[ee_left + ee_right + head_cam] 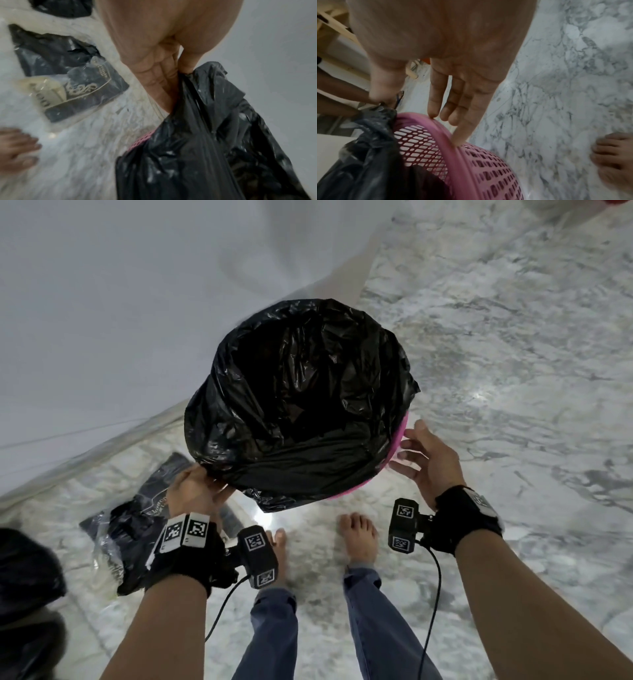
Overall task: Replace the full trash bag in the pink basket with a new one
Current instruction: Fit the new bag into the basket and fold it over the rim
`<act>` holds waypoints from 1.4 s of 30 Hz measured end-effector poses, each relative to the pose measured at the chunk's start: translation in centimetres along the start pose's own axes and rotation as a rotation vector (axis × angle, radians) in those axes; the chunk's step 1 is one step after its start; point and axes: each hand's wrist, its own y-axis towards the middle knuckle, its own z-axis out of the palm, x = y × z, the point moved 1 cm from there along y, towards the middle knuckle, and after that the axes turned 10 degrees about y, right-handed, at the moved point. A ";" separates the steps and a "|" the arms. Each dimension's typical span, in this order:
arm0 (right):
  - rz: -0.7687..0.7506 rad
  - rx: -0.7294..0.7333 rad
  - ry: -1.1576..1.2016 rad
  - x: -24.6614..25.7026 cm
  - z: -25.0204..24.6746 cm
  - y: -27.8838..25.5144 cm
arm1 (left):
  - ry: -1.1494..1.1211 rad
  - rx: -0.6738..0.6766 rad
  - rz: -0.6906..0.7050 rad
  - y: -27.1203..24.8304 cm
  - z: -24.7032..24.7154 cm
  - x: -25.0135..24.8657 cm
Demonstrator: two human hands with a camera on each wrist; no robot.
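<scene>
Lining perforated pink basket [488, 169], crinkled bag [294, 392]

Soft indoor light is glaring off the marble floor [263, 518] near the feet; both wrist views are smearing with blur, and edges are bending.

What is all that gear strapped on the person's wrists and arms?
Each bare forearm ends in a black wrist band carrying white square-patterned marker tags and a boxy black camera tagged the same way. A thin black cable trails from each. No sleeves.
</scene>
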 end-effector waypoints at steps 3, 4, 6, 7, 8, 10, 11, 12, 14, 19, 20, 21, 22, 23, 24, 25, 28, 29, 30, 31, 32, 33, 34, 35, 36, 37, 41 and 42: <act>-0.057 0.024 -0.106 0.1 0.8 -0.6 | 0.014 0.032 -0.165 0.4 0.1 0.7; -0.076 0.023 -0.133 0.0 1.1 -0.7 | -0.014 0.048 -0.187 0.4 0.2 0.8; -0.123 -0.025 -0.191 0.0 1.6 -0.8 | -0.088 0.115 -0.199 -0.2 0.7 0.9; -0.164 -0.062 -0.227 0.1 1.9 -0.9 | -0.084 0.152 -0.190 -0.7 1.0 0.8; -0.213 -0.093 -0.260 0.2 2.3 -1.0 | -0.041 0.163 -0.177 -1.3 1.4 0.7; -0.274 -0.110 -0.309 0.3 3.5 -1.1 | 0.118 0.131 -0.116 -1.9 1.7 0.9; -0.274 -0.102 -0.347 0.3 4.3 -1.1 | 0.221 0.078 -0.063 -1.9 1.7 1.2; -0.261 -0.096 -0.411 0.2 5.0 -1.2 | 0.338 0.011 -0.007 -1.9 1.7 1.3; -0.224 -0.078 -0.596 0.0 6.2 -1.1 | 0.542 -0.116 0.068 -1.9 1.6 1.4; -0.198 -0.058 -0.721 -0.6 6.5 -0.7 | 0.717 -0.272 0.227 -3.2 1.5 1.6; -0.192 -0.060 -0.681 -0.7 6.3 -0.8 | 0.741 -0.309 0.253 -3.6 1.5 1.6; -0.177 -0.054 -0.629 -0.8 6.1 -1.1 | 0.749 -0.339 0.266 -4.1 1.5 1.7; -0.154 -0.053 -0.575 -1.0 6.0 -1.2 | 0.752 -0.350 0.260 -4.5 1.6 1.6; -0.133 -0.058 -0.531 -1.2 5.7 -1.4 | 0.757 -0.362 0.249 -5.0 1.7 1.6; -0.120 -0.064 -0.502 -1.4 5.5 -1.5 | 0.779 -0.371 0.239 -5.3 1.8 1.5; -0.113 -0.063 -0.479 -1.6 5.3 -1.7 | 0.803 -0.373 0.240 -5.8 1.9 1.4; -0.106 -0.086 -0.378 -1.8 4.9 -2.6 | 0.811 -0.365 0.256 -6.4 2.2 0.8; -0.109 -0.098 -0.338 -1.9 4.7 -2.9 | 0.780 -0.347 0.241 -6.5 2.2 0.7; -0.108 -0.102 -0.298 -1.9 4.5 -3.1 | 0.731 -0.329 0.219 -6.5 2.4 0.4; -0.096 -0.094 -0.239 -2.0 4.2 -3.3 | 0.626 -0.301 0.193 -6.3 2.3 0.5; -0.072 -0.079 -0.166 -2.0 4.0 -3.4 | 0.466 -0.245 0.170 -6.2 2.2 0.5; -0.047 -0.068 -0.094 -2.1 3.8 -3.4 | 0.310 -0.167 0.147 -6.2 2.3 0.4; -0.026 -0.060 -0.046 -2.1 3.5 -3.4 | 0.191 -0.088 0.122 -6.3 2.2 0.3; -0.014 -0.059 -0.014 -2.1 3.3 -3.4 | 0.120 -0.024 0.102 -6.3 2.3 0.3; -0.007 -0.061 0.018 -2.1 3.1 -3.3 | 0.117 0.002 0.072 -6.2 2.2 0.5; 0.005 -0.060 0.054 -2.1 2.9 -3.3 | 0.132 -0.002 0.049 -6.3 2.2 0.7; 0.080 -0.020 0.200 -2.5 1.7 -3.4 | 0.296 -0.075 -0.003 -5.5 1.4 2.6; 0.086 -0.012 0.244 -2.7 1.2 -3.5 | 0.332 -0.082 -0.024 -5.6 1.1 3.0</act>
